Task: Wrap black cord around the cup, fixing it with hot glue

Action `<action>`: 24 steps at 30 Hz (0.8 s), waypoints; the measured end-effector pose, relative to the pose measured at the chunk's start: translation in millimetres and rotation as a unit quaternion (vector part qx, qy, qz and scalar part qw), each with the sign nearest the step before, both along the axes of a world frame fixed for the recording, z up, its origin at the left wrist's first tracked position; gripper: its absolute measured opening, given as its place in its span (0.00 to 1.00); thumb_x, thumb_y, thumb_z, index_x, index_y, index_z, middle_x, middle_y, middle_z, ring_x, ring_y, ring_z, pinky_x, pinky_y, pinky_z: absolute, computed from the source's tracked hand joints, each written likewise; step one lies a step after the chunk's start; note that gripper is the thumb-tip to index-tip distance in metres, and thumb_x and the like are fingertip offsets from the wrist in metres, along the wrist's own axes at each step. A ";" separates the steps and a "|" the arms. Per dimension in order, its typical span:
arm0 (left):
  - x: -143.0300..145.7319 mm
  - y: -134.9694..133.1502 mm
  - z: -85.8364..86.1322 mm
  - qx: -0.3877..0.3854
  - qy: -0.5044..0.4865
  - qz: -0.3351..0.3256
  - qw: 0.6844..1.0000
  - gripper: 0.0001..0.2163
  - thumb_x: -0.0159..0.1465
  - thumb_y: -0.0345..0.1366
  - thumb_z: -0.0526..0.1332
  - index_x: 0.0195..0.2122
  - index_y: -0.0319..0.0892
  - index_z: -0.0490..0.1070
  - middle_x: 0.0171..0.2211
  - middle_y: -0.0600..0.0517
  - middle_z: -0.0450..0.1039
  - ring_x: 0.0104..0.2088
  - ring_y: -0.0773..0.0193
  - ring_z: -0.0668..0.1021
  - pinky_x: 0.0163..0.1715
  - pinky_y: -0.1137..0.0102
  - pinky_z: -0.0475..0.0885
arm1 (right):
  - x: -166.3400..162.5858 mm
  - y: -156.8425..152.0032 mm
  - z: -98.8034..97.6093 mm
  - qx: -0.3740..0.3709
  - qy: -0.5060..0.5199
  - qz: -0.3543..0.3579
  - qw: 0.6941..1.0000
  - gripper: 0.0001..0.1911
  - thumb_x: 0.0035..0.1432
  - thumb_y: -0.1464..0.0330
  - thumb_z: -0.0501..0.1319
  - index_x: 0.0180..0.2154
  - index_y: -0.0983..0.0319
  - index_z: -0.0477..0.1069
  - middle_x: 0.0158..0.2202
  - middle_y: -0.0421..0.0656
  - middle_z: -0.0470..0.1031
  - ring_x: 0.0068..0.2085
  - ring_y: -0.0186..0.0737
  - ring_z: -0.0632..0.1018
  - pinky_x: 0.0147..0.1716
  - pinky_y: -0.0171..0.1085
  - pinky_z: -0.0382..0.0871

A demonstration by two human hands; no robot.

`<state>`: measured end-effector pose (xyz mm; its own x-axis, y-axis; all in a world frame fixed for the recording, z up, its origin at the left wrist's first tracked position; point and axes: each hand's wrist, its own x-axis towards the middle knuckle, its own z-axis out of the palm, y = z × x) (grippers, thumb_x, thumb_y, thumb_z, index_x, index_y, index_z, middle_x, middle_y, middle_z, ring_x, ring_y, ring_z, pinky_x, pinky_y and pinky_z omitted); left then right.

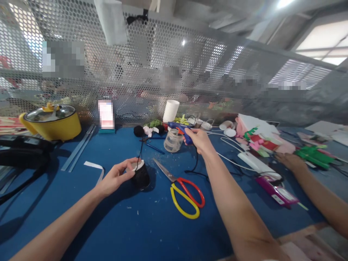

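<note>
My left hand (119, 175) has its fingertips and thumb closed on the rim of a small black, cup-shaped piece (141, 178) with a white top, which stands on the blue table. A black cord (141, 146) rises from its top. In my right hand (199, 139) is a blue glue gun (187, 135), gripped by its handle, its nozzle pointing left. Just below the gun is a clear jar (172, 144). Scissors (170, 175) with one red and one yellow handle lie between my arms, blades pointing away to the left.
A yellow pot (58, 127), a lit phone (106, 116) and a white ribbon strip (94, 165) are on the left. Rightward lie a white power strip (255, 163), a purple device (280, 192) and another person's hand (292, 161). Perforated metal (152, 72) stands behind the table.
</note>
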<state>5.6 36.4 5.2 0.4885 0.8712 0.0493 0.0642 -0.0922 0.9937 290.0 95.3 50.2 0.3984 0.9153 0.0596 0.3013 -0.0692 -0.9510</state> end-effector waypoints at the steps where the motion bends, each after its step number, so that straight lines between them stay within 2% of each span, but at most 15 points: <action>1: -0.1 0.1 -0.1 0.001 -0.001 0.000 1.000 0.10 0.55 0.39 0.58 0.22 0.40 0.62 0.54 0.41 0.61 0.57 0.50 0.57 0.53 0.57 0.50 | -0.6 1.8 -1.0 -0.003 -0.012 0.004 1.000 0.09 0.51 0.66 0.55 0.23 0.63 0.66 0.15 0.39 0.69 0.16 0.32 0.69 0.18 0.34 0.68; 5: -0.5 0.3 -0.1 0.003 -0.004 -0.002 1.000 0.10 0.55 0.40 0.59 0.22 0.40 0.62 0.54 0.41 0.61 0.57 0.50 0.58 0.53 0.57 0.50 | 4.3 4.5 -3.3 -0.021 -0.084 0.001 0.996 0.15 0.50 0.60 0.56 0.19 0.63 0.65 0.15 0.42 0.69 0.16 0.37 0.70 0.19 0.37 0.66; 8: -0.4 0.2 -0.2 0.004 -0.002 -0.006 1.000 0.10 0.55 0.40 0.59 0.23 0.40 0.63 0.54 0.41 0.61 0.57 0.50 0.58 0.53 0.57 0.51 | 10.7 -0.8 1.6 -0.009 -0.152 -0.045 0.987 0.14 0.47 0.58 0.58 0.22 0.63 0.66 0.20 0.46 0.72 0.24 0.44 0.74 0.26 0.39 0.66; 10: -0.1 0.1 -0.4 0.002 -0.004 -0.007 1.000 0.10 0.55 0.40 0.59 0.23 0.40 0.63 0.54 0.41 0.60 0.56 0.51 0.60 0.53 0.57 0.52 | 8.1 -9.2 7.3 0.033 -0.224 -0.078 0.971 0.13 0.47 0.59 0.59 0.26 0.63 0.67 0.26 0.49 0.73 0.33 0.47 0.74 0.33 0.40 0.64; 12: 0.2 0.1 -0.7 -0.003 -0.010 -0.006 1.000 0.10 0.55 0.40 0.59 0.23 0.39 0.63 0.54 0.41 0.60 0.55 0.51 0.61 0.52 0.56 0.52 | -4.2 -20.7 11.9 0.104 -0.302 -0.078 0.944 0.13 0.50 0.60 0.56 0.28 0.64 0.69 0.30 0.50 0.73 0.35 0.46 0.73 0.36 0.40 0.63; 14: 0.4 0.1 -0.9 -0.005 -0.016 -0.007 1.000 0.10 0.55 0.40 0.59 0.23 0.39 0.63 0.54 0.41 0.60 0.55 0.51 0.62 0.52 0.56 0.52 | -26.3 -32.8 12.1 0.152 -0.311 -0.005 0.938 0.15 0.54 0.60 0.52 0.27 0.64 0.70 0.30 0.48 0.73 0.33 0.43 0.73 0.35 0.38 0.63; 16: 0.7 -0.2 -0.8 -0.001 -0.014 -0.008 1.000 0.10 0.55 0.40 0.59 0.23 0.39 0.63 0.54 0.41 0.61 0.55 0.51 0.61 0.52 0.56 0.52 | -53.9 -41.9 6.2 0.134 -0.258 0.150 0.945 0.17 0.56 0.60 0.50 0.26 0.63 0.71 0.28 0.45 0.73 0.31 0.39 0.73 0.34 0.36 0.64; 17: 0.9 -0.6 -0.5 0.004 -0.008 -0.008 1.000 0.10 0.55 0.39 0.59 0.23 0.39 0.63 0.53 0.41 0.61 0.55 0.50 0.61 0.52 0.56 0.52 | -67.7 -44.7 1.2 0.121 -0.232 0.233 0.937 0.18 0.56 0.60 0.49 0.25 0.62 0.71 0.30 0.45 0.73 0.34 0.38 0.74 0.35 0.35 0.64; 18: 1.2 -1.1 0.0 0.011 -0.001 -0.009 1.000 0.10 0.55 0.39 0.59 0.22 0.39 0.63 0.53 0.41 0.62 0.55 0.50 0.61 0.52 0.57 0.53 | -80.6 -46.2 -4.5 0.115 -0.209 0.284 0.929 0.19 0.57 0.60 0.49 0.24 0.62 0.71 0.33 0.45 0.73 0.37 0.38 0.73 0.37 0.35 0.63; 20: 2.3 -2.5 1.9 0.027 0.013 -0.011 0.999 0.10 0.55 0.40 0.58 0.22 0.40 0.62 0.51 0.42 0.64 0.53 0.50 0.63 0.51 0.57 0.54 | -101.2 -46.4 -16.3 0.084 -0.203 0.335 0.916 0.21 0.57 0.59 0.48 0.23 0.62 0.71 0.36 0.47 0.73 0.39 0.39 0.73 0.40 0.36 0.63; 24: 5.4 -5.6 6.4 0.052 0.028 -0.023 0.998 0.11 0.55 0.40 0.58 0.20 0.41 0.61 0.45 0.45 0.69 0.50 0.53 0.66 0.50 0.58 0.56 | -118.4 -44.5 -29.0 0.040 -0.173 0.343 0.922 0.20 0.55 0.60 0.51 0.20 0.63 0.70 0.39 0.49 0.71 0.44 0.42 0.71 0.43 0.38 0.61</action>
<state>11.0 30.8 11.5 0.5319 0.8397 0.1093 0.1120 -0.1977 0.9738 171.6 50.7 21.2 -0.3286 0.9320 0.1531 0.5348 0.3172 -0.7832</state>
